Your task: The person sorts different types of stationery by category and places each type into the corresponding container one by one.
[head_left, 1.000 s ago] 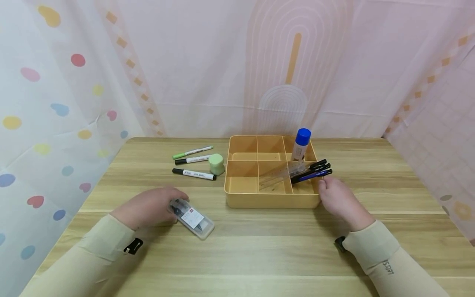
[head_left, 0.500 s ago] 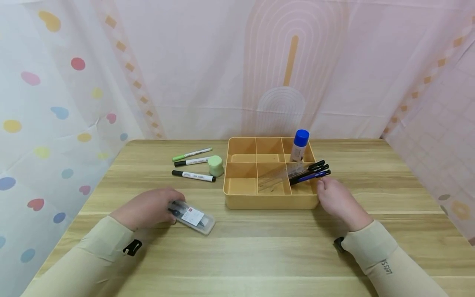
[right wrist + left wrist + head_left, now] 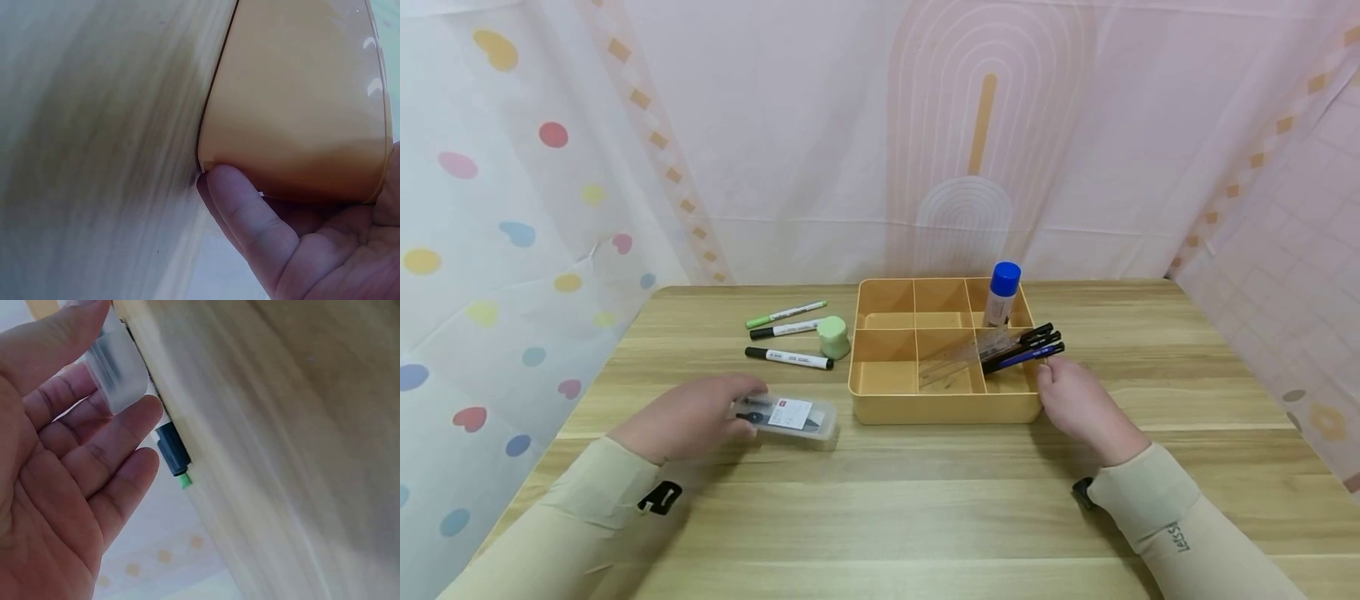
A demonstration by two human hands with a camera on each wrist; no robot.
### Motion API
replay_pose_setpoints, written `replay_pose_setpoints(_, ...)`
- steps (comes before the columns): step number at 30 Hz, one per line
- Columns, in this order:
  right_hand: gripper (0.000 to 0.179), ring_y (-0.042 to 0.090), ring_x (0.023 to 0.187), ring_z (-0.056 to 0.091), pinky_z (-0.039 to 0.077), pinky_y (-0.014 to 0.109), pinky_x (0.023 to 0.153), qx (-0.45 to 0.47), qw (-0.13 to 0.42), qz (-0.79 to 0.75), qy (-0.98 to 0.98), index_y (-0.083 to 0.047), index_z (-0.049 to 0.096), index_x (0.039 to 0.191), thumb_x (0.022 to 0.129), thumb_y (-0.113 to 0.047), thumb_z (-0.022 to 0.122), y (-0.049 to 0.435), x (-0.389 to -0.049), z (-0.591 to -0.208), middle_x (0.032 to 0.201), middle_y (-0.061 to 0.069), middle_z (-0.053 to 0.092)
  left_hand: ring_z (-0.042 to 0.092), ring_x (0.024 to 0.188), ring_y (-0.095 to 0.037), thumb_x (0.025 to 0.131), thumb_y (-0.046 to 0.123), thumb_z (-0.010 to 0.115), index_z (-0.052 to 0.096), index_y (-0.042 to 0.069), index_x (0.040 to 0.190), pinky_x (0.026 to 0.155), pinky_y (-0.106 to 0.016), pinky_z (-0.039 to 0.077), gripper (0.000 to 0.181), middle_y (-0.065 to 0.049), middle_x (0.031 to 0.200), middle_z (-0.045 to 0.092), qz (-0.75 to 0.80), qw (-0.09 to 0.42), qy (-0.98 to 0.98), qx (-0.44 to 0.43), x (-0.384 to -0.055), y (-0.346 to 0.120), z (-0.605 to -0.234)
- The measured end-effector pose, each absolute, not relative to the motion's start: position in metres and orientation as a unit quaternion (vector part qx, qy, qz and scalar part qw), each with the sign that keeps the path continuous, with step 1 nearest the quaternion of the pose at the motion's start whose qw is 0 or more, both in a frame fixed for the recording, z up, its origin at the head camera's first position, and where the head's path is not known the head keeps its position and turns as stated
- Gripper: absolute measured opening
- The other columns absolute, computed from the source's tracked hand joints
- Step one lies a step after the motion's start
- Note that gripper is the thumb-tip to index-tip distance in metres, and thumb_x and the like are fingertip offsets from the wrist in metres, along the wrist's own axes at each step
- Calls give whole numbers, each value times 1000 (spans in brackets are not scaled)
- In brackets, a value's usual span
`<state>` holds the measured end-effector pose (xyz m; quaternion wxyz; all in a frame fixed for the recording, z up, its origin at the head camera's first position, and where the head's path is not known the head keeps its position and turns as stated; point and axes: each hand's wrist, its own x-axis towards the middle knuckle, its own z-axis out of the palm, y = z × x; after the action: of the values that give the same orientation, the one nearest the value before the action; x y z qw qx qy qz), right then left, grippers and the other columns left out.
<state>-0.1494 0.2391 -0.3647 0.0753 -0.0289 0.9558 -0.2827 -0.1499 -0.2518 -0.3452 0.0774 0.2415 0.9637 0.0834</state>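
My left hand (image 3: 688,415) pinches one end of a clear plastic case (image 3: 822,420) between thumb and fingers. A white label and a dark pointed tool show through the case, which hangs low over the table. In the left wrist view the case's end (image 3: 119,378) sits by the thumb, with two fingers extended below it. My right hand (image 3: 1078,404) grips the near right corner of a yellow-orange compartment box (image 3: 947,408), thumb at the rim and fingers along the outer wall. In the right wrist view the box wall (image 3: 300,94) fills the space above those fingers.
Two black-capped markers (image 3: 790,358), a green marker (image 3: 786,314) and a light green lump (image 3: 832,337) lie left of the box. Inside it, a blue-capped glue stick (image 3: 1002,296) stands at back right; several pens (image 3: 1022,354) and a clear ruler (image 3: 951,360) lean in front.
The plastic case in my left hand has turned from slanting toward me to lying nearly crosswise, its free end rising and swinging away from me. My right hand keeps its place on the box.
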Motion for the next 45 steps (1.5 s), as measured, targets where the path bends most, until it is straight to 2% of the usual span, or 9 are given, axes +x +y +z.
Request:
replay_pose_setpoints(3,44,30,80,57,50,45,74,-28,76,-282,956,9,56,123,112,-18,24,239,-149,-364,79,12,51,70,104,-21,90,29,85,65,10,134,95,-53,60,51,-8,122,74,94,69,963,244,-151,-250,-341)
replay_pose_setpoints(11,40,31,80,57,51,47,76,-28,70,-278,957,6,57,111,111,-18,25,238,-150,-364,80,13,53,68,108,-20,93,28,81,62,9,139,97,-52,58,53,-7,126,72,112,58,959,253,-154,-249,-332)
replay_pose_setpoints(16,37,31,80,56,50,47,76,-30,61,-277,958,3,56,103,111,-17,26,238,-150,-365,82,15,55,69,109,-23,94,28,81,63,7,138,98,-54,58,51,-10,125,72,120,45,957,259,-154,-248,-325)
replay_pose_setpoints(22,35,28,75,54,48,43,72,-26,63,-278,958,-1,54,96,110,-18,26,237,-151,-365,77,11,50,68,103,-18,96,29,79,63,7,135,94,-50,59,48,-7,123,71,128,32,956,260,-153,-245,-317)
replay_pose_setpoints(35,38,28,76,54,49,43,73,-25,73,-283,956,2,56,105,111,-18,25,236,-150,-364,77,10,49,66,101,-17,100,35,73,61,11,142,94,-48,58,50,-5,124,69,115,19,959,260,-156,-230,-309)
replay_pose_setpoints(39,38,27,75,54,48,41,72,-26,76,-283,956,3,56,108,111,-18,24,237,-150,-364,77,9,47,67,108,-20,102,37,71,61,9,141,97,-50,58,49,-7,127,69,126,10,954,272,-158,-221,-307)
replay_pose_setpoints(45,37,27,76,54,49,42,72,-27,71,-282,956,2,56,104,111,-18,25,237,-151,-364,77,10,49,67,107,-22,100,32,74,63,8,140,98,-48,58,48,-7,125,68,130,-9,950,282,-163,-208,-308)
